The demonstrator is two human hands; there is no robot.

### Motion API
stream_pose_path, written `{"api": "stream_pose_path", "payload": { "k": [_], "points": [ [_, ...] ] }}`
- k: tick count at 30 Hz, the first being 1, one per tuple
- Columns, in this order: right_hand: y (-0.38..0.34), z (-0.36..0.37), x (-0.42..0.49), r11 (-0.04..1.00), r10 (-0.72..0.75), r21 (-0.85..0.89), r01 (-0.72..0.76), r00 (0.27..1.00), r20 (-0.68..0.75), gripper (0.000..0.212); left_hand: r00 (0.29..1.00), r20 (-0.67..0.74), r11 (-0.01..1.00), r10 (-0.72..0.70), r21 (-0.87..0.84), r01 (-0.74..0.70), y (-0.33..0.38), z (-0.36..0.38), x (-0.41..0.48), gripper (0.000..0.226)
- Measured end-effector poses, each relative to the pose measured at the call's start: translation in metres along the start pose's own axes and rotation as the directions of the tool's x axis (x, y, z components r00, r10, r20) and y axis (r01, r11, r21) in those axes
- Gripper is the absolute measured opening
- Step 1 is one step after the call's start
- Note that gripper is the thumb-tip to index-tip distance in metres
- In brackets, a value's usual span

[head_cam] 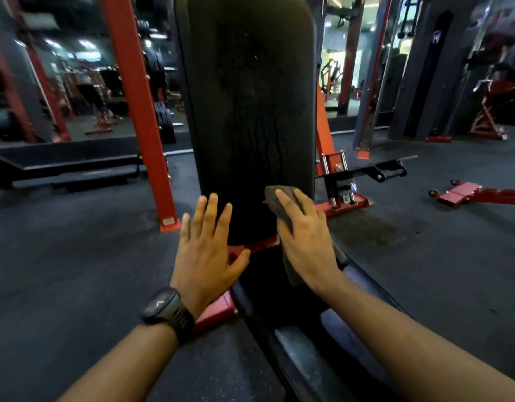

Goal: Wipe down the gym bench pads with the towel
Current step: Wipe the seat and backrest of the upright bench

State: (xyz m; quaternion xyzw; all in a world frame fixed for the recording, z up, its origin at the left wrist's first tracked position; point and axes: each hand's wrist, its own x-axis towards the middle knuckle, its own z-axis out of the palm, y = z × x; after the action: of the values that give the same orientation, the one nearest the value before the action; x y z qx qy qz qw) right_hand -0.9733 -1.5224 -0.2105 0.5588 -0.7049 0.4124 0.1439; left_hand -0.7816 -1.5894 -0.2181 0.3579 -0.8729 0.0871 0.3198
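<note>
Left hand (205, 250) fingers (209, 210) spread; right hand (305, 242) fingers (285, 201) flat, pressing one towel (275, 195) on one pad (250, 97).

Dim gym light (edges blurred, wide-angle warped).

Towel (272, 195) mostly buried under the right hand (305, 242); back pad (250, 97) cut off at twelve o'clock, seat pad (294, 343) at six, machines (96, 94) at ten o'clock just blur.
</note>
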Motion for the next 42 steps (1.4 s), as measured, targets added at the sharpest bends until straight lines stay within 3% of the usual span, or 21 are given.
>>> {"api": "stream_pose_path", "payload": {
  "k": [7,12,17,20,22,25,27,32,36,38,40,42],
  "points": [
    [-0.061,0.003,0.082,0.958,-0.130,0.185,0.219,0.907,-0.401,0.059,0.983,-0.110,0.959,0.147,0.259,-0.114,-0.032,-0.082,0.106,0.107],
    [-0.120,-0.014,0.167,0.929,-0.202,0.168,0.331,0.830,-0.520,0.057,0.988,-0.084,0.924,0.127,0.372,-0.087,-0.048,-0.147,0.180,0.122],
    [-0.149,-0.025,0.214,0.941,-0.274,0.028,0.338,0.806,-0.525,0.059,0.993,-0.005,0.892,0.120,0.439,-0.106,-0.051,-0.189,0.223,0.127],
    [-0.144,-0.027,0.234,0.893,-0.444,-0.190,0.408,0.727,-0.524,0.054,0.988,0.034,0.877,0.150,0.456,-0.149,-0.056,-0.197,0.239,0.138],
    [-0.134,-0.036,0.249,0.878,-0.479,-0.291,0.381,0.705,-0.522,0.052,0.989,0.049,0.871,0.143,0.469,-0.149,-0.058,-0.197,0.243,0.148],
    [-0.116,-0.039,0.254,0.976,-0.215,-0.162,0.147,0.774,-0.596,0.057,0.989,0.050,0.854,0.138,0.500,-0.145,-0.061,-0.192,0.245,0.152],
    [-0.115,-0.023,0.228,0.993,-0.116,-0.083,0.083,0.786,-0.607,0.062,0.988,0.040,0.858,0.151,0.490,-0.151,-0.061,-0.192,0.245,0.151],
    [-0.129,-0.002,0.202,0.854,-0.518,-0.287,0.433,0.671,-0.530,0.054,0.981,0.050,0.874,0.190,0.446,-0.192,-0.065,-0.193,0.246,0.141],
    [-0.120,-0.044,0.260,0.763,-0.644,-0.457,0.457,0.599,-0.476,0.056,0.978,0.055,0.885,0.200,0.419,-0.204,-0.064,-0.195,0.251,0.152],
    [-0.097,-0.059,0.280,0.870,-0.484,-0.381,0.313,0.688,-0.541,0.060,0.981,0.058,0.866,0.186,0.462,-0.191,-0.065,-0.195,0.254,0.156],
    [-0.072,-0.061,0.283,0.992,-0.125,-0.064,0.109,0.774,-0.621,0.063,0.981,0.067,0.863,0.181,0.467,-0.191,-0.066,-0.195,0.253,0.155],
    [-0.063,-0.045,0.258,0.992,0.092,0.124,-0.022,0.792,-0.603,0.067,0.982,0.075,0.896,0.173,0.402,-0.189,-0.063,-0.193,0.253,0.153]
  ]
}}
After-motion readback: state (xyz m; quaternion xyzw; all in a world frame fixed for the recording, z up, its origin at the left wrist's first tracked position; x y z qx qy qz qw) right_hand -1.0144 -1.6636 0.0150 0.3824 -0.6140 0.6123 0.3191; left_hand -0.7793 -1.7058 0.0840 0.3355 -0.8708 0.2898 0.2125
